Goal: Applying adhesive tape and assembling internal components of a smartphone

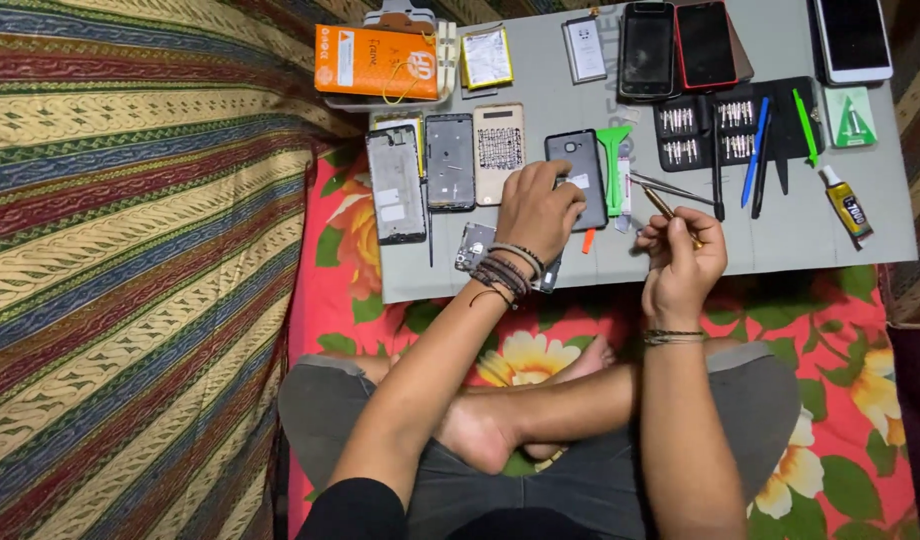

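Left hand lies spread on a dark phone back (matte, rectangular); right hand pinches a thin metal tool.

Matt grey work board, glossy glass phones, woven striped cloth.

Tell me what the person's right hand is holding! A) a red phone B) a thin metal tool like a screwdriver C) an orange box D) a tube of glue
B: the right hand pinches a thin brass-coloured screwdriver-like tool, while the glue tube, red phone and orange box all lie untouched on the grey work board.
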